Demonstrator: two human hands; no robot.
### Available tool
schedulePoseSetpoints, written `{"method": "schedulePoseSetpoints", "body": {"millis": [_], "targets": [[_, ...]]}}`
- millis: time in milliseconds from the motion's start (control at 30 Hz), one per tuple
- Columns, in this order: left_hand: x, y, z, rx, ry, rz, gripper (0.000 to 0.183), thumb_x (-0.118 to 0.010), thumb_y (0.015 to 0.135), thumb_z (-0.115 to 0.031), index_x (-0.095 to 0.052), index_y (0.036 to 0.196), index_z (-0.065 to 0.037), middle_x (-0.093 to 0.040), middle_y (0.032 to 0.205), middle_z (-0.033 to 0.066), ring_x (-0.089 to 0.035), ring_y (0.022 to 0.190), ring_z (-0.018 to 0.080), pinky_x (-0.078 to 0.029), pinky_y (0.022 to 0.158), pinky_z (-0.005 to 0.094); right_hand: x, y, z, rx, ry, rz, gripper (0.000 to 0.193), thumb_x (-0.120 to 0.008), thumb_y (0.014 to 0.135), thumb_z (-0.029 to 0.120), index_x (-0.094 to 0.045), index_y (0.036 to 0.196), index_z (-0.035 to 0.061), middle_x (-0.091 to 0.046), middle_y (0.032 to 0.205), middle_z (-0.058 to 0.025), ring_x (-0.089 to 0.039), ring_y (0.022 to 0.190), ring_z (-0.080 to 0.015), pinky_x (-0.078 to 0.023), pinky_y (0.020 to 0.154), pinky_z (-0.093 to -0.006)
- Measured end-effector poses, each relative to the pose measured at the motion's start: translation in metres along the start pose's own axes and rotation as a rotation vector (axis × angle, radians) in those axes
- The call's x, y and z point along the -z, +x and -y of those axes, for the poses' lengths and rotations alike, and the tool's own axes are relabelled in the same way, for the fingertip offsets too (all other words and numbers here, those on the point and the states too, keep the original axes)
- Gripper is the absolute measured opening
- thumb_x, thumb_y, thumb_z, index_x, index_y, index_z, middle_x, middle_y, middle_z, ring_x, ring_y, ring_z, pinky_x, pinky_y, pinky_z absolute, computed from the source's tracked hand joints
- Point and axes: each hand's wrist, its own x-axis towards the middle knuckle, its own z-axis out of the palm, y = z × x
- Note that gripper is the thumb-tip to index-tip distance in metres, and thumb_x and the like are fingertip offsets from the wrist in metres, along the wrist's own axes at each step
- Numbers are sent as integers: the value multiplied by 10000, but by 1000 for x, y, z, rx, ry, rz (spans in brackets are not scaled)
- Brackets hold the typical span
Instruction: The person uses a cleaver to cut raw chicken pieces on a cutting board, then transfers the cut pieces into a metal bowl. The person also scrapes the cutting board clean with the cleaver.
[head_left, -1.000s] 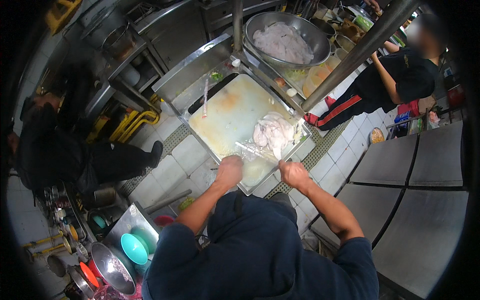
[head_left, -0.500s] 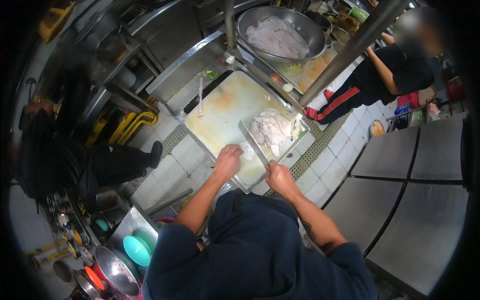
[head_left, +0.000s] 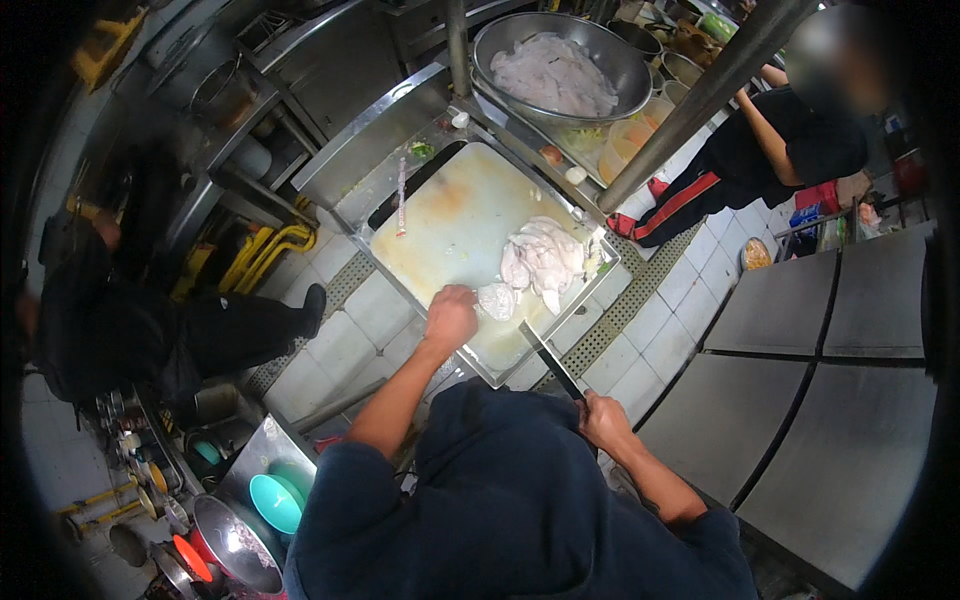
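Observation:
A white cutting board (head_left: pixel 440 230) lies in a metal tray. Near its front edge is a small pale raw piece of flesh (head_left: pixel 497 300) with a scored-looking surface. My left hand (head_left: pixel 452 315) is closed at that piece's left edge, its fingertips partly hidden. My right hand (head_left: pixel 605 420) grips the dark handle of a kitchen knife (head_left: pixel 545 352). The blade points toward the board, its tip over the front right part, apart from my left hand. Just beyond the piece sits a pile of similar pale raw flesh (head_left: pixel 545 260).
A large metal bowl (head_left: pixel 490 85) of pale raw pieces stands beyond the board, behind a metal post (head_left: pixel 700 105). One co-worker (head_left: pixel 740 160) is at the far right, another (head_left: pixel 110 310) at the left. Steel cabinets (head_left: pixel 770 430) flank my right; bowls (head_left: pixel 275 502) sit lower left.
My right hand has drawn the knife back toward my body and to the right, away from the pile. My left hand has shifted only slightly and turned.

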Motion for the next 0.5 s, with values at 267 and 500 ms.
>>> {"method": "schedulePoseSetpoints", "body": {"millis": [267,500], "targets": [[-6,5,-7,123,-228,-213,366,-635,788,-78,-637,1146,1,-586,1266,224,-528,1202,395,-407,1058,503,-3,73,3,106,47,-167,233,-635,932,187,-589,855,-28,-631,728,-292,-629,725,-502,-499,670,-566],[-32,11,-104,-34,-3,118,723,-719,831,-372,-471,1436,-62,-308,1542,273,-216,1476,458,-107,1143,726,73,58,-25,-182,297,-397,282,-645,952,233,-642,937,-48,-671,839,-289,-655,809,-479,-512,718,-517]]}}
